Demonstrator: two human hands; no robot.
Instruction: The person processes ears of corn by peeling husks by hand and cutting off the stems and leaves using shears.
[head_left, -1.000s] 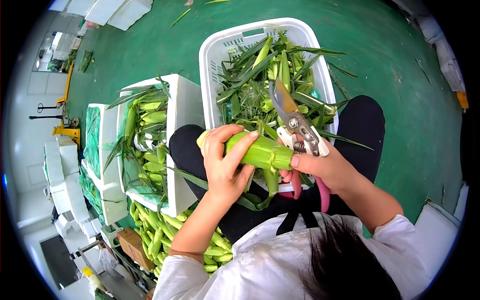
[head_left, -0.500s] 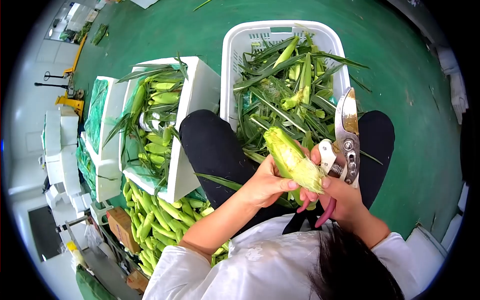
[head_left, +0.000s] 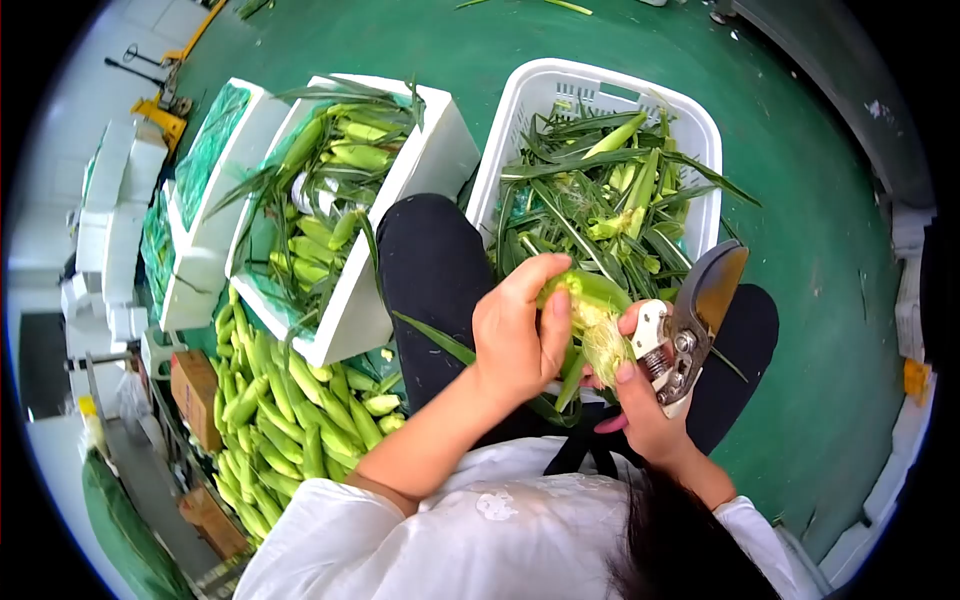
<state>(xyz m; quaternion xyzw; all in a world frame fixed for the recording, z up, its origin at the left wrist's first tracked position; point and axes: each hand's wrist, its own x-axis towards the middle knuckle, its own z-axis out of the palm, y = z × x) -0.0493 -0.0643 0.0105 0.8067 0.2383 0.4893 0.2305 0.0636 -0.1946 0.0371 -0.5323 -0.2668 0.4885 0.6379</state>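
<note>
An ear of corn [head_left: 592, 292] in green husk, with pale silk hanging at its near end, is held above my lap. My left hand [head_left: 515, 330] is closed around the far left end of the ear, its thumb and fingers on the husk. My right hand [head_left: 650, 415] grips pruning shears [head_left: 688, 340] with white metal parts and red handles, the blade pointing up and away to the right. The thumb and fingers of that same hand also touch the silk end of the corn. Part of the handles is hidden by my palm.
A white plastic basket [head_left: 712, 150] full of stripped husks and leaves stands in front of my knees. To the left, a white foam box [head_left: 440, 150] holds corn ears and leaves. A large heap of corn [head_left: 290, 420] lies beside my left leg. More foam boxes [head_left: 200, 285] stand farther left.
My left hand has shifted up to the far end of the ear, its fingers now raised over the tip. The ear and shears have tilted, and the whole view has turned a little.
</note>
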